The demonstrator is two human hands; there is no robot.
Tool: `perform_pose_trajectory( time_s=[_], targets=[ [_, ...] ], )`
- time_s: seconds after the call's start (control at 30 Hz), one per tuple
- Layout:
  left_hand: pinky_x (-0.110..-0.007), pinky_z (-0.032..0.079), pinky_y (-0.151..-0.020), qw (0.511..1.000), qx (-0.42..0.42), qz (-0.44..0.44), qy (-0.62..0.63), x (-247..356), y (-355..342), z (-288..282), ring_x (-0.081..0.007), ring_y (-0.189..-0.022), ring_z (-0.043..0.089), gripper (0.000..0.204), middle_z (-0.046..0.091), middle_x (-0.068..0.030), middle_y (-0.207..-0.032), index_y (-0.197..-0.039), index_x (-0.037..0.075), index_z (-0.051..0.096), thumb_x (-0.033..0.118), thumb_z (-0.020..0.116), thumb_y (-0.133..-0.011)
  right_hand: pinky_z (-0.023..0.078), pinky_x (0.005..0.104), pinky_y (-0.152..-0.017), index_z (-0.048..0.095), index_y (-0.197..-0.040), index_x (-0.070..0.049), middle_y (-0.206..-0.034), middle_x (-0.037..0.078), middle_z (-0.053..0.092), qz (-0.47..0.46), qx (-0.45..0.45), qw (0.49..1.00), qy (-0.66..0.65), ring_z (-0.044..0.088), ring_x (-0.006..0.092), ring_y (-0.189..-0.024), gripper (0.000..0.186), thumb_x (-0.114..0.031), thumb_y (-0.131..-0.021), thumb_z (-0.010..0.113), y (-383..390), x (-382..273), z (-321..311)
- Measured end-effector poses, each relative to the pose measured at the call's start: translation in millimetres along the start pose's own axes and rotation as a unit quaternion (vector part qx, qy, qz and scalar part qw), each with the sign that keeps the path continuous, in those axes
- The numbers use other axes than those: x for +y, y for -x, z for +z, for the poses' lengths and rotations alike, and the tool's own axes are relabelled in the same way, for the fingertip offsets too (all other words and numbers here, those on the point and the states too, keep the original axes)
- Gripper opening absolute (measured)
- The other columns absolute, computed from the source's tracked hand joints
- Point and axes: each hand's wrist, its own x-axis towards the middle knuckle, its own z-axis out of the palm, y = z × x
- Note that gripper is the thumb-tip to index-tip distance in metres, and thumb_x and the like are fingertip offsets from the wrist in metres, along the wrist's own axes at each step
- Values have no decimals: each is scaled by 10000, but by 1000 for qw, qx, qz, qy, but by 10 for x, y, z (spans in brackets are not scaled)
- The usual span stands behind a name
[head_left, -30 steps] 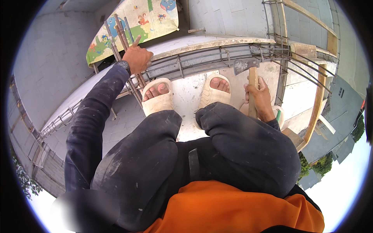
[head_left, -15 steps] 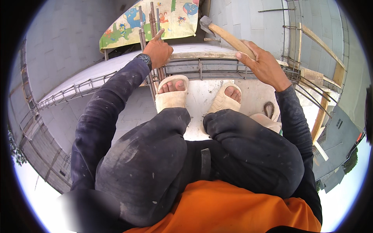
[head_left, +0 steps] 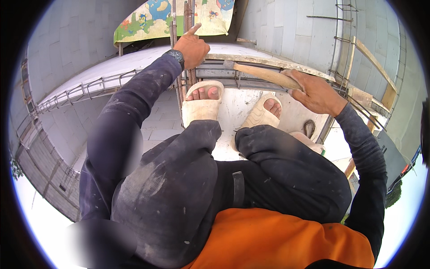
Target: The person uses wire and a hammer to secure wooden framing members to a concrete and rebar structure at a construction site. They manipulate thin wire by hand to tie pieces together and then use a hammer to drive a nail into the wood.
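My right hand (head_left: 318, 92) is wrapped round the end of a hammer's (head_left: 264, 75) wooden handle. The hammer lies nearly level, pointing left, its small grey head close to the edge of a long wooden board (head_left: 255, 60); I cannot tell whether they touch. My left hand (head_left: 191, 50), with a dark watch at the wrist, is closed about upright rusty rebar (head_left: 192, 76), its index finger stretched along the top. Its palm side is hidden. Between the hands, the hammer head sits just right of the left hand.
My feet in cream sandals (head_left: 202, 105) rest on a pale panel (head_left: 230, 101) beside a horizontal rebar cage (head_left: 101, 87). A cartoon-printed sheet (head_left: 206, 22) hangs beyond. Wooden battens (head_left: 376, 62) and jutting bars stand at the right. A grey panelled surface (head_left: 76, 45) shows beyond and below.
The hammer head has swung down from its raised position toward the board. My right hand has moved right and slightly down; the left hand sits slightly right and higher in view, still at the rebar.
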Motion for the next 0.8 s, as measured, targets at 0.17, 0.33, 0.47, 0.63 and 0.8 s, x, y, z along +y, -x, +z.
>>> perform_pose_trajectory(
  time_s=[0.17,0.33,0.47,0.63,0.8],
  targets=[
    [-509,128,-1346,1000,1,5,-4,-2,17,-19,-293,-875,757,168,765,-95,-803,-865,129,771,124,607,-898,533,534,-943,481,-1518,-50,-1168,269,700,7,-29,998,62,682,441,-1051,540,-316,-1054,562,-351,-3,43],
    [-519,134,-1344,1000,2,13,-9,8,-40,-32,-299,-887,755,156,762,-101,-813,-860,127,766,161,622,-908,555,527,-911,477,-1538,-25,-1082,278,715,-4,-46,992,121,701,446,-1011,589,-369,-1071,575,-719,-53,130],
    [-518,143,-1340,1000,7,8,-5,-12,63,20,-299,-891,757,167,759,-109,-808,-865,123,769,159,613,-914,581,492,-888,483,-1530,-9,-911,213,729,134,-191,970,71,731,418,-924,666,-451,-1050,615,-657,-321,-290],
    [-514,153,-1336,1000,16,19,-8,-28,-17,67,-298,-881,759,200,757,-113,-797,-871,123,773,142,580,-918,564,461,-960,487,-1532,13,-1047,256,745,173,-168,970,-12,732,393,-1001,742,-513,-1031,639,-430,-172,-233],
    [-511,162,-1331,1000,3,17,-13,-38,-21,55,-293,-883,757,206,758,-99,-792,-879,122,777,135,574,-907,541,474,-990,486,-1530,26,-1163,305,726,122,-105,987,10,717,420,-1070,758,-514,-1022,647,-355,-138,-18]
  ],
)
